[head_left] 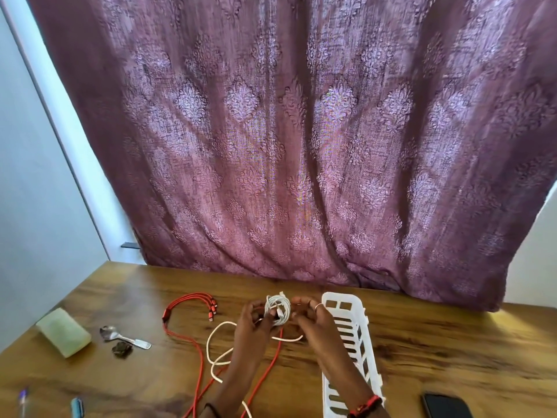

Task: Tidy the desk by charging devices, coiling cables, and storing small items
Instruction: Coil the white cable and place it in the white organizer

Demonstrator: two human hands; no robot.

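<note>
A white cable (278, 309) is partly wound into a small coil held up over the wooden desk (437, 351). My left hand (253, 324) grips the coil from the left, and my right hand (313, 322) pinches it from the right. The cable's loose end trails in loops over the desk below my left forearm. A red multi-plug cable (193, 309) lies spread out to the left, its long tail running toward me under my arms.
A white slotted plastic basket (352, 336) lies under my right arm. A dark phone (446, 405) sits at the front right. At left are a pale green block (64, 331), a spoon (123, 336), a small dark item (122, 349) and pens (77, 408). A purple curtain hangs behind.
</note>
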